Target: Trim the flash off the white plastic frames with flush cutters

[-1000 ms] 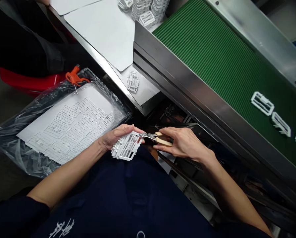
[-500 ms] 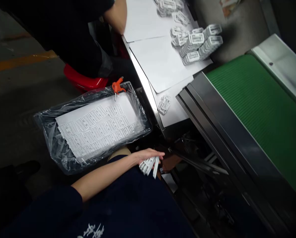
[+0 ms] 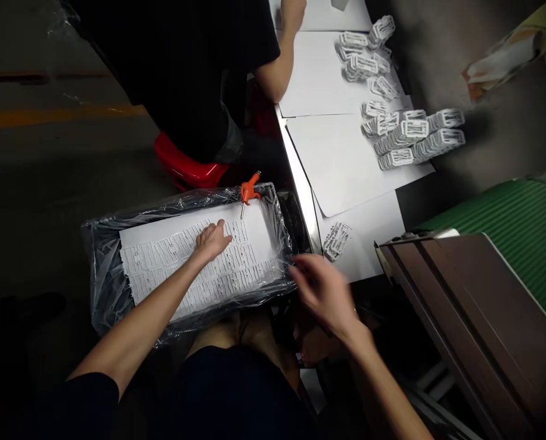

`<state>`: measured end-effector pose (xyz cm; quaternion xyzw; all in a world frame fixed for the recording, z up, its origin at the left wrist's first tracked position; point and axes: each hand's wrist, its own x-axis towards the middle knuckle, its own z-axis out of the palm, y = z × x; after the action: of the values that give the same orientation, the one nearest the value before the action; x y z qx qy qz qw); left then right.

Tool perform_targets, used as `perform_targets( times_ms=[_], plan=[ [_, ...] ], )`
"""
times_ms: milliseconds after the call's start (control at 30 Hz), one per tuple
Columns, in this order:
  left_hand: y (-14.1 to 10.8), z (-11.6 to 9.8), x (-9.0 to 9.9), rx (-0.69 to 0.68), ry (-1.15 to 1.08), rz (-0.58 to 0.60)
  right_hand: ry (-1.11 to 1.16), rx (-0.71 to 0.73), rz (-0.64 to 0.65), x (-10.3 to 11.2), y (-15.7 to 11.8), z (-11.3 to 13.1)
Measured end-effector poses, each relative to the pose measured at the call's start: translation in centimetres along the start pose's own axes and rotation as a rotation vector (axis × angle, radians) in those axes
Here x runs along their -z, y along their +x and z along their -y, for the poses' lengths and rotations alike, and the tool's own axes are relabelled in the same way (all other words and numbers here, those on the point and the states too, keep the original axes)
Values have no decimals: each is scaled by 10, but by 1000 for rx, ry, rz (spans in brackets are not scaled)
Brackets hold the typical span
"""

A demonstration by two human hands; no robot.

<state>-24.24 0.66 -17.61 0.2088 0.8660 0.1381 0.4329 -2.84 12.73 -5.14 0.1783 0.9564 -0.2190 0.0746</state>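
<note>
My left hand [image 3: 213,241] rests palm down on rows of thin white plastic pieces [image 3: 176,247] lying on a white sheet. Its fingers are bent and the thumb is out to the side; whatever is under them is hidden. The sheet lies in a bin [image 3: 101,269] lined with clear plastic film. Off the bin's right end hovers my right hand [image 3: 325,293], blurred, thumb and fingers apart with nothing visible between them. An orange air blow gun [image 3: 250,190] sits at the bin's far right corner.
A table [image 3: 332,165] covered in white paper carries several stacks of white frames [image 3: 401,137] and a loose pile of pieces [image 3: 337,240]. A co-worker's arm [image 3: 277,70] leans there, above a red stool [image 3: 185,164]. The green conveyor belt [image 3: 506,214] stands at right.
My left hand has moved from my lap, where it held a bundle of white strips, onto the rows in the bin. My right hand has come into view. The camera has turned.
</note>
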Motion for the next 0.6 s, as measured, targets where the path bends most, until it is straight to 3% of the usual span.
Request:
perform_targets(
  times_ms=[100,200,267,333,433,600],
  plan=[
    [41,2,13,-54,214,-47,-7,-58,236,-50,83,3],
    [64,4,12,-101,360,-33,-14,-72,289,-99,159,-1],
    [72,4,8,-116,424,-15,-3,-96,317,-122,184,-10],
    [78,3,5,-118,463,11,28,-118,336,-134,188,-20],
    [80,1,8,-113,489,40,105,-152,346,-134,173,-30],
    [44,-11,41,-116,489,22,235,-271,219,-90,118,-40]
  ],
)
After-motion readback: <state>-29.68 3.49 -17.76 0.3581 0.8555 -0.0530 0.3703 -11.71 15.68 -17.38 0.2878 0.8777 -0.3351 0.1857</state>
